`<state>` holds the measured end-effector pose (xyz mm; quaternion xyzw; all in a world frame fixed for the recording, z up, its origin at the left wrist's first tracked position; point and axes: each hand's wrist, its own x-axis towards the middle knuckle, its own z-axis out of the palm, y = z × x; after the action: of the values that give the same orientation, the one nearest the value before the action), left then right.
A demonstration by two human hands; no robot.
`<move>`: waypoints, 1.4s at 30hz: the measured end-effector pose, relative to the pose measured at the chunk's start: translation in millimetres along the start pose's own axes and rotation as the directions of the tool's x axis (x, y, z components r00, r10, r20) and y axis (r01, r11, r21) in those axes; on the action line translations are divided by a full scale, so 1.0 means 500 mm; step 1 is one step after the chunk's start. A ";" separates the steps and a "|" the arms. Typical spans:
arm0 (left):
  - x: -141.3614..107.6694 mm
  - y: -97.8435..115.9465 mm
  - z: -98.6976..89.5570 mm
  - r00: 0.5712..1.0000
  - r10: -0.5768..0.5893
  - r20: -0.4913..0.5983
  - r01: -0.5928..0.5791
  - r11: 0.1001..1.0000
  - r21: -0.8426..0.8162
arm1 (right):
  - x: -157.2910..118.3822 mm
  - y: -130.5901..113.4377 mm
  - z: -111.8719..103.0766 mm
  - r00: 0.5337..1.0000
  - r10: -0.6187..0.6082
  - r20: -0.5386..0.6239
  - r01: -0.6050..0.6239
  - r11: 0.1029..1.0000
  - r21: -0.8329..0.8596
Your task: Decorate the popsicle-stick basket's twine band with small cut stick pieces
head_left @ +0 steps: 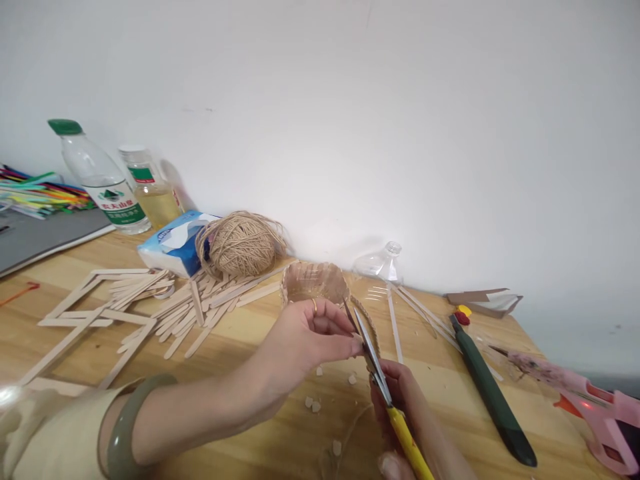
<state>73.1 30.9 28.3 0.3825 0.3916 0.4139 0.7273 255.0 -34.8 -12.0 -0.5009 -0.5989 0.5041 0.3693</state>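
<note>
My right hand point(407, 393) grips a pair of scissors point(374, 363) with yellow handles. Its blades point up and away, slightly apart at the tips. Just left of the blades, my left hand point(307, 343) is closed in a pinch; whatever lies between its fingertips is hidden. A braided twine cord point(369, 319) curves down behind the scissors from beside a small round container point(315, 283). This container has a clear plastic upper part and a braided-looking edge, and my left knuckles partly cover it.
Wooden sticks point(200, 313) and a twine ball point(245, 243) lie left, near a tissue pack point(175, 240) and bottles point(113, 187). On the right are a green-handled cutter point(493, 393), a pink glue gun point(575, 393) and a cut bottle top point(383, 263). Small white scraps point(313, 404) dot the table.
</note>
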 end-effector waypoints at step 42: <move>-0.003 -0.004 -0.009 0.996 -0.069 0.051 0.065 0.996 0.065 | -0.011 0.028 0.009 0.999 0.031 -0.018 -0.031 1.000 -0.002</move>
<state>69.1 30.0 25.1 0.4027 0.3977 0.3664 0.7385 254.9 -41.2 -26.2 -0.5151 -0.5883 0.5045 0.3661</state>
